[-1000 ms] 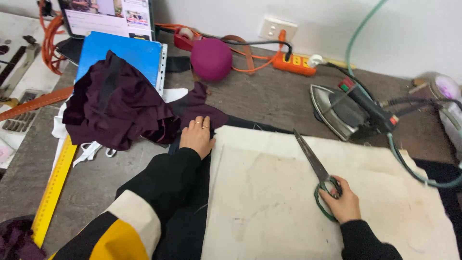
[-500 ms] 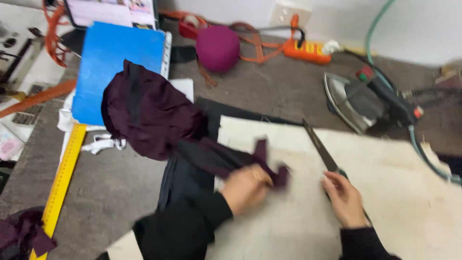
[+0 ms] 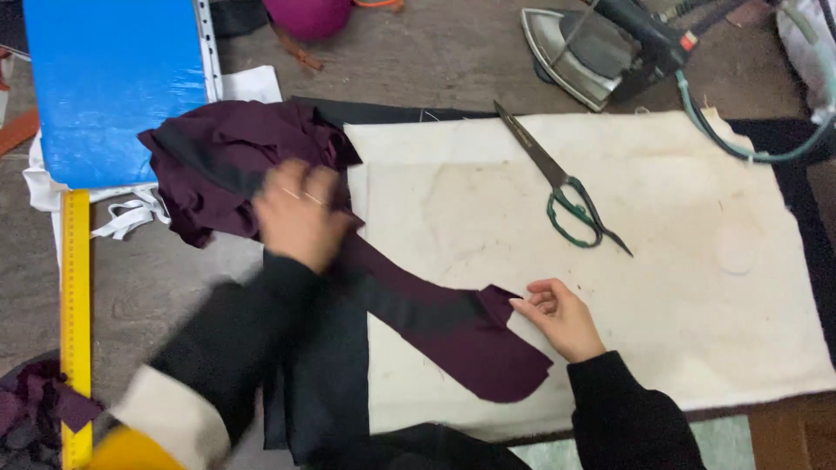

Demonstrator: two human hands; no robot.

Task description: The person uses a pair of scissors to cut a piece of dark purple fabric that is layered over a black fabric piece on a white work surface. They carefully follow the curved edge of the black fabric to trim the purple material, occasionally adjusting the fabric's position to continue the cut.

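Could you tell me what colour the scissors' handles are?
Dark green, clearest in the head view: scissors.

**Blurred, covered and cropped parts**

The left hand (image 3: 300,213) is motion-blurred, hiding part of the purple fabric pile (image 3: 222,165). The iron (image 3: 592,48), magenta ball (image 3: 309,16) and blue board (image 3: 113,87) are cut off by the top edge.
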